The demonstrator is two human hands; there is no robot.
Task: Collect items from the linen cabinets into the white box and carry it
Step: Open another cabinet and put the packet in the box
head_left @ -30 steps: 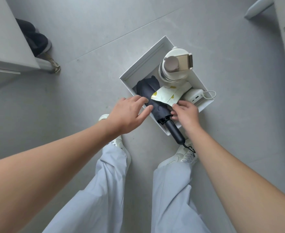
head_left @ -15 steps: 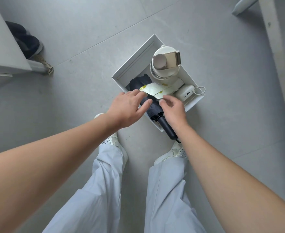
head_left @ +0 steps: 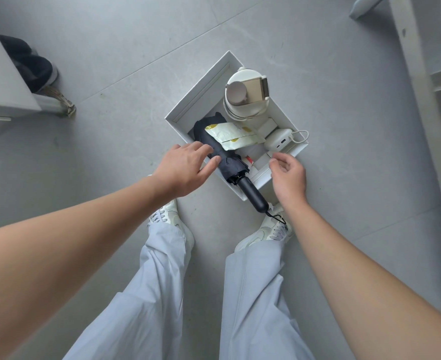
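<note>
The white box (head_left: 201, 87) stands on the grey floor in front of my feet. Inside it are a cream bottle (head_left: 245, 98), a white power bank (head_left: 278, 140) with a cable, a white-and-yellow packet (head_left: 231, 137) and a folded dark umbrella (head_left: 233, 168) whose handle sticks out over the near rim. My left hand (head_left: 185, 168) rests with straight fingers on the umbrella at the box's left rim. My right hand (head_left: 288, 176) hovers over the box's near right rim, fingers loosely curled and holding nothing.
A white cabinet (head_left: 4, 81) stands at the left, with another person's dark shoe (head_left: 33, 66) beside it. White furniture legs (head_left: 422, 94) rise along the right edge. Open grey floor surrounds the box.
My right hand has let go of the umbrella and drawn back to the right of the box. My left hand stays on the umbrella. The view has shifted slightly.
</note>
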